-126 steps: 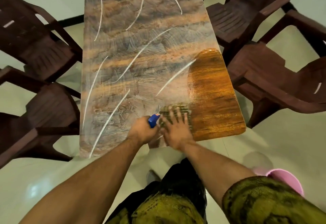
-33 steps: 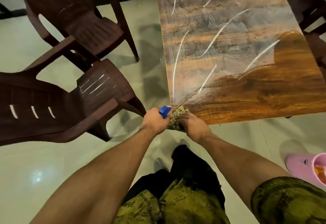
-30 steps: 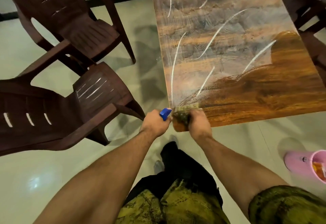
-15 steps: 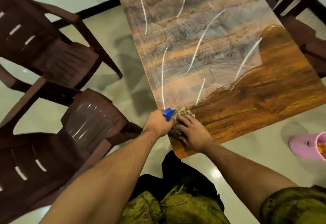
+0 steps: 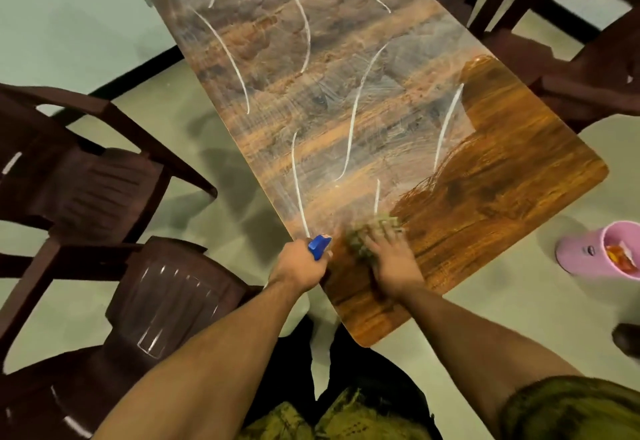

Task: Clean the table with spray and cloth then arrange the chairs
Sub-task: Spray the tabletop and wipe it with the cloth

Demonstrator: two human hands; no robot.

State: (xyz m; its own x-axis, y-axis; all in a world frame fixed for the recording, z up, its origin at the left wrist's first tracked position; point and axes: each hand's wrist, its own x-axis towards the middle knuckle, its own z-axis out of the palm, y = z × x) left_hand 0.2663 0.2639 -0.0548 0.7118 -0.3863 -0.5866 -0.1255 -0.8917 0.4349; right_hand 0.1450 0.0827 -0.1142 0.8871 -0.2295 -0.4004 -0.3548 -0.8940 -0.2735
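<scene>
Right hand (image 5: 388, 266) is flat on the cloth (image 5: 367, 236), fingers spread; left hand (image 5: 298, 266) beside it grips the spray (image 5: 319, 245). The table (image 5: 329, 110) is still hazy lengthwise, ahead-left of the right hand, so wipe there imo.

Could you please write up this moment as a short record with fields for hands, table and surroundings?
left hand: grips spray bottle at the table's near edge
right hand: presses cloth on table, motion-blurred
table: near end wiped glossy; rest hazy with white streaks
chairs: brown, on both sides of table
other: pink bin right of table
</scene>
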